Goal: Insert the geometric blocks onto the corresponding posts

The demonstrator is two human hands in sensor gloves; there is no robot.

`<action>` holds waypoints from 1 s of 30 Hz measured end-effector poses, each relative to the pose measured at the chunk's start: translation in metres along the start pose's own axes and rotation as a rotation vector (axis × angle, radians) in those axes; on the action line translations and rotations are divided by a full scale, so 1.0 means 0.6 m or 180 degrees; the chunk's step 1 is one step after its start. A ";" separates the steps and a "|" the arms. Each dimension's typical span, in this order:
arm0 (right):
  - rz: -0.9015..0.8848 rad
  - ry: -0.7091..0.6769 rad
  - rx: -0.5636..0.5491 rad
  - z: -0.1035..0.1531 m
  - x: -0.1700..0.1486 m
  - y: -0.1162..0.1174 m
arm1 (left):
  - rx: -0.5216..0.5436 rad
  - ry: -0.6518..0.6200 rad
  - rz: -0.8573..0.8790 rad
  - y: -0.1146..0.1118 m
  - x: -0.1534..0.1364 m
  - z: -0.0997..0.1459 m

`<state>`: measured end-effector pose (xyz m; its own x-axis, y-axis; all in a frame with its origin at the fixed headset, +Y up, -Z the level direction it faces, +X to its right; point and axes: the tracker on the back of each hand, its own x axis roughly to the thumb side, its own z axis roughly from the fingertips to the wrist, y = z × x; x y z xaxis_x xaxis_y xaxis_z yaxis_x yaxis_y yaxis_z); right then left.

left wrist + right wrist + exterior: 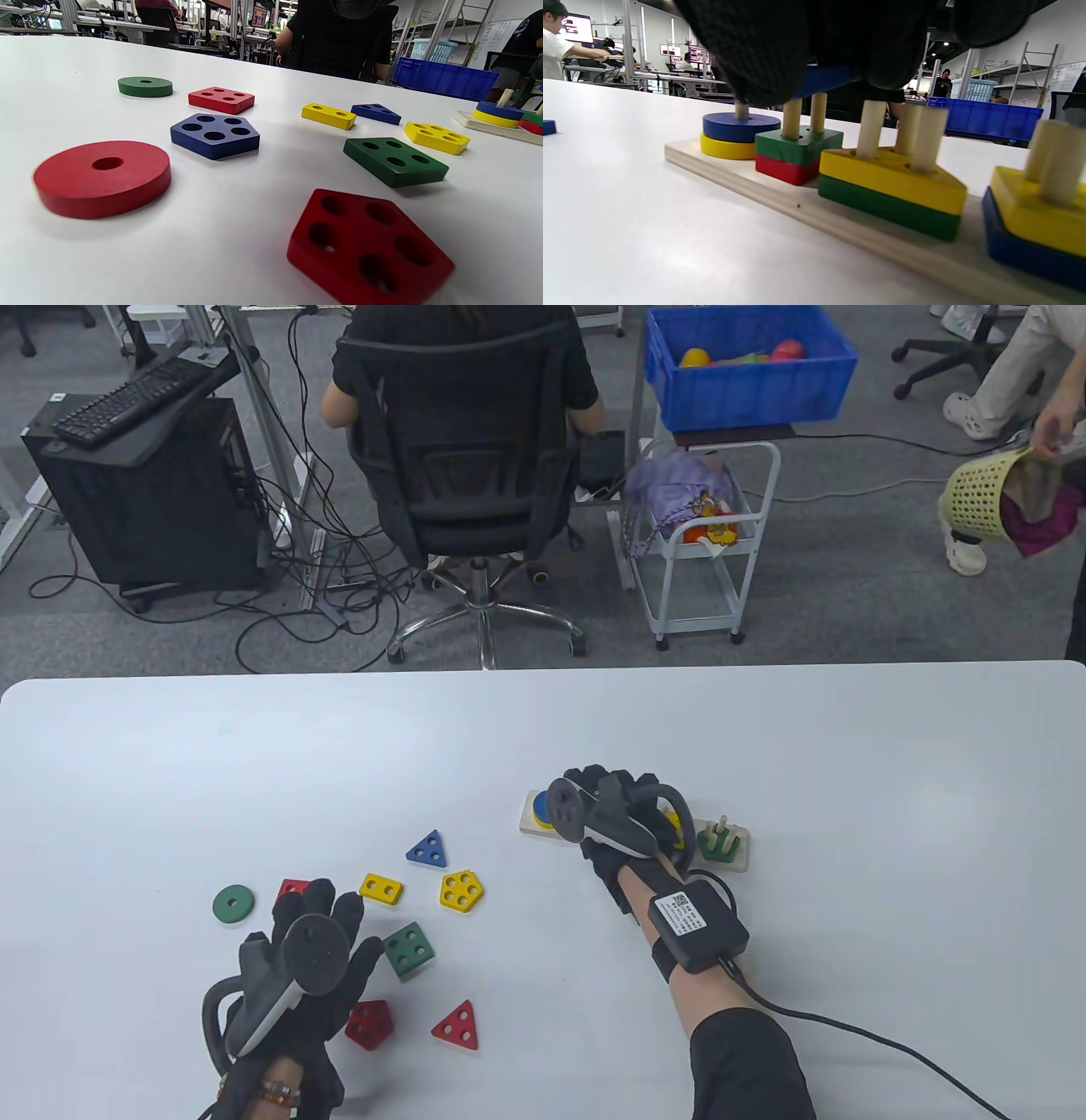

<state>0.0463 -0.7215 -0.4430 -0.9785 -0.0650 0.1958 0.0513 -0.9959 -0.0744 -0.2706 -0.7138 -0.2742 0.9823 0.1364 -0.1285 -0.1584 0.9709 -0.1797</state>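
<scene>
Holding a blue block [821, 78] above the two-post station, our right hand [615, 814] has its fingers [755, 51] closed around the piece, which sits right at the tips of the two posts [804, 114]. Below it, a green block [797, 146] on a red one already rests on those posts. The blue block lies straight under the hand, and the posts straight under the block, so we judge the coming move to be a plain push down, with the block's long axis kept along the line of the two posts. The board [533, 824] lies on the table [543, 729], right of centre. Our left hand [310, 967] hovers over the loose blocks at the near left with fingers spread, gripping nothing, near the red pentagon [370, 1024] and green square [409, 950].
</scene>
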 end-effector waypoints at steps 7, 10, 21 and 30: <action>-0.0076 -0.0012 0.0039 0.010 -0.008 0.007 | 0.0001 -0.0008 0.0017 0.002 0.000 0.000; -0.0113 -0.0090 0.0058 0.030 -0.012 0.002 | 0.0018 -0.0021 0.0038 0.004 0.001 0.001; -0.0521 -0.0264 0.0096 0.182 -0.045 -0.015 | 0.0051 -0.0450 -0.0009 0.004 0.039 0.018; -0.0849 -0.0158 0.0274 0.322 -0.075 -0.013 | 0.0232 -0.0928 -0.0239 0.002 0.087 0.055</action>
<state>0.1287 -0.7231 -0.2623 -0.9488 0.1992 0.2451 -0.1879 -0.9798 0.0690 -0.2159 -0.6992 -0.2492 0.9800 0.1044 0.1696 -0.0871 0.9905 -0.1063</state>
